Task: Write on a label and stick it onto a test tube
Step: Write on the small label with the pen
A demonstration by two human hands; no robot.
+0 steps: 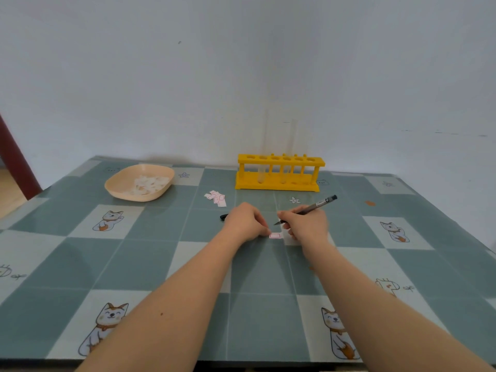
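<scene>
Two bare hands meet mid-table — the left hand [245,221] pinching a small pink-bordered white paper label [274,236] flat on the checked cat-print tablecloth [257,277], the right hand [306,224] gripping a black pen [308,209] — before the far edge's yellow plastic test-tube rack [279,171].

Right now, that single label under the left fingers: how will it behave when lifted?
The label is a small, thin paper slip lying flat on the tablecloth, so probably very light and floppy. The left hand pins its edge while the right hand holds the pen, suggesting it slides easily. Likely hard to pinch up off the cloth.
</scene>
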